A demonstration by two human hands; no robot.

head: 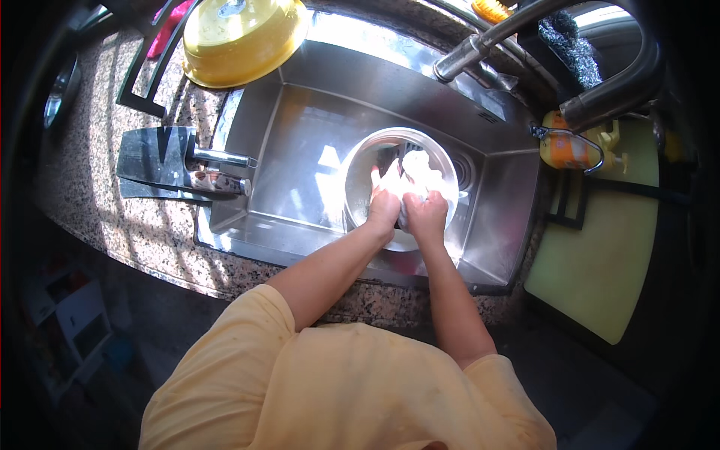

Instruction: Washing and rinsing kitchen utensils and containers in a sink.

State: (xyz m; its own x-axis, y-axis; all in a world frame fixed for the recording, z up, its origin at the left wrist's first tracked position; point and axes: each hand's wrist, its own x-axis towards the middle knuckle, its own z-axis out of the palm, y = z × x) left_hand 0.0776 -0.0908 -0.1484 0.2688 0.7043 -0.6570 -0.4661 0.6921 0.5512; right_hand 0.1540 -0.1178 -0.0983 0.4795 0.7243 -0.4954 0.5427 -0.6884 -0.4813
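Note:
Both hands are inside a round metal pot point(355, 194) standing in the stainless-steel sink point(304, 135). My right hand point(426, 216) grips a bunched white cloth point(423, 169), washed out by bright sunlight. On the pot's left side, my left hand point(385, 205) is closed around a dark utensil point(403, 151) with a slotted end. Part of the utensil is hidden by the hands and cloth, and glare blurs the fingertips.
Two cleavers point(154, 157) lie left, their metal handles reaching over the sink rim. A yellow basin point(242, 45) tilts at the back left corner. A curved faucet point(619, 84) arches at right, above a yellow bottle point(562, 146) and a green cutting board point(596, 253).

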